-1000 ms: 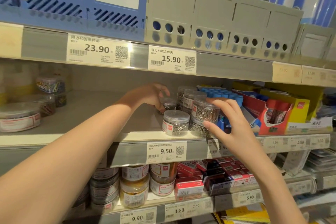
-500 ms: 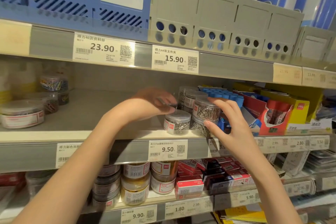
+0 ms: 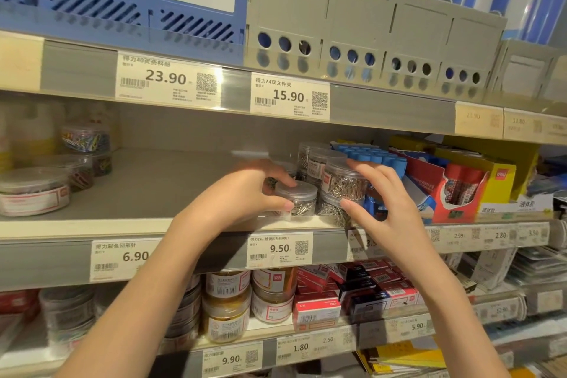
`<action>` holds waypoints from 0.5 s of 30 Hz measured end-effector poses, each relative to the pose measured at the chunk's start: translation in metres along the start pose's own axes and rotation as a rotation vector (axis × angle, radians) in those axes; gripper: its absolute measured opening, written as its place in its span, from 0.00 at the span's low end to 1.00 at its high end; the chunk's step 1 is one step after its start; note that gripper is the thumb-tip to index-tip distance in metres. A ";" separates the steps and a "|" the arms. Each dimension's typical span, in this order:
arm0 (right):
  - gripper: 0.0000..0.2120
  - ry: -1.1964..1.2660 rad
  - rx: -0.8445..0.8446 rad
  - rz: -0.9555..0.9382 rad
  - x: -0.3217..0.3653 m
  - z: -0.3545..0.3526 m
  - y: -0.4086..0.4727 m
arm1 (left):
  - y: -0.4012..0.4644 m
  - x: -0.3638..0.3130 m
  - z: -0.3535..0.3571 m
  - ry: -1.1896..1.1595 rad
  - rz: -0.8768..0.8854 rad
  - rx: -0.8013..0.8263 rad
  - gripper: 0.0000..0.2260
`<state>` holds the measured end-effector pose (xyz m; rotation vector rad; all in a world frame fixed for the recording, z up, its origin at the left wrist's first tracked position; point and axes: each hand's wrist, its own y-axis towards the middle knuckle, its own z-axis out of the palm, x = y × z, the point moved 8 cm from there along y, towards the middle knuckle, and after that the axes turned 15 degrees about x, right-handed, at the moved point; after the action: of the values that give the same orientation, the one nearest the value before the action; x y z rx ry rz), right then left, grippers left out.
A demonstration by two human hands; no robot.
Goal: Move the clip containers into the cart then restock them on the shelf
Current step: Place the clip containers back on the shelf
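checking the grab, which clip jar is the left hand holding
The short front jar of silver clips, alone at the shelf edge; the left hand grips it. The others are stacked beside it.

2 hands point(image 3: 242, 193), about 6 silver-clip jars point(image 3: 299, 199), 3 colored-clip tubs point(image 3: 84, 138), 4 amber jars point(image 3: 225, 321)

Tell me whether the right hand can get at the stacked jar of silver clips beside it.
Probably yes. The right hand is open around the upper stacked jar, thumb near its base, nothing between. The left hand holds the low front jar alongside, clear of it.
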<state>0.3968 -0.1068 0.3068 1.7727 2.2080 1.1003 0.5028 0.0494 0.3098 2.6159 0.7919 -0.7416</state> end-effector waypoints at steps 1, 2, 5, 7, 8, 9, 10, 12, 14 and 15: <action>0.22 -0.004 0.005 0.000 0.000 0.000 0.000 | 0.001 0.001 0.000 0.011 -0.016 -0.006 0.13; 0.22 -0.004 0.008 -0.002 0.001 0.001 0.000 | 0.002 0.002 -0.001 0.022 -0.030 -0.014 0.13; 0.24 0.010 -0.006 -0.013 0.002 0.000 -0.001 | 0.007 0.004 -0.001 0.082 -0.075 -0.035 0.13; 0.24 0.018 -0.015 -0.018 0.002 0.000 -0.002 | 0.010 0.006 -0.001 0.102 -0.098 -0.043 0.14; 0.23 0.022 -0.017 -0.019 0.002 0.000 -0.002 | 0.012 0.007 0.000 0.112 -0.106 -0.042 0.15; 0.23 0.027 -0.018 -0.017 0.002 0.000 -0.002 | 0.013 0.007 0.001 0.127 -0.116 -0.037 0.16; 0.22 0.032 -0.016 -0.013 0.002 0.000 -0.002 | 0.014 0.008 0.002 0.144 -0.127 -0.027 0.17; 0.22 0.036 -0.016 -0.008 0.001 0.000 -0.002 | 0.015 0.008 0.005 0.169 -0.141 0.010 0.20; 0.22 0.037 -0.019 -0.011 0.001 0.000 -0.002 | 0.016 0.008 0.008 0.181 -0.147 0.058 0.23; 0.22 0.039 -0.020 -0.013 0.001 0.000 -0.002 | 0.017 0.008 0.010 0.182 -0.150 0.082 0.24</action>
<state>0.3946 -0.1057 0.3061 1.7408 2.2196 1.1589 0.5147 0.0351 0.2999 2.7498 1.0403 -0.5912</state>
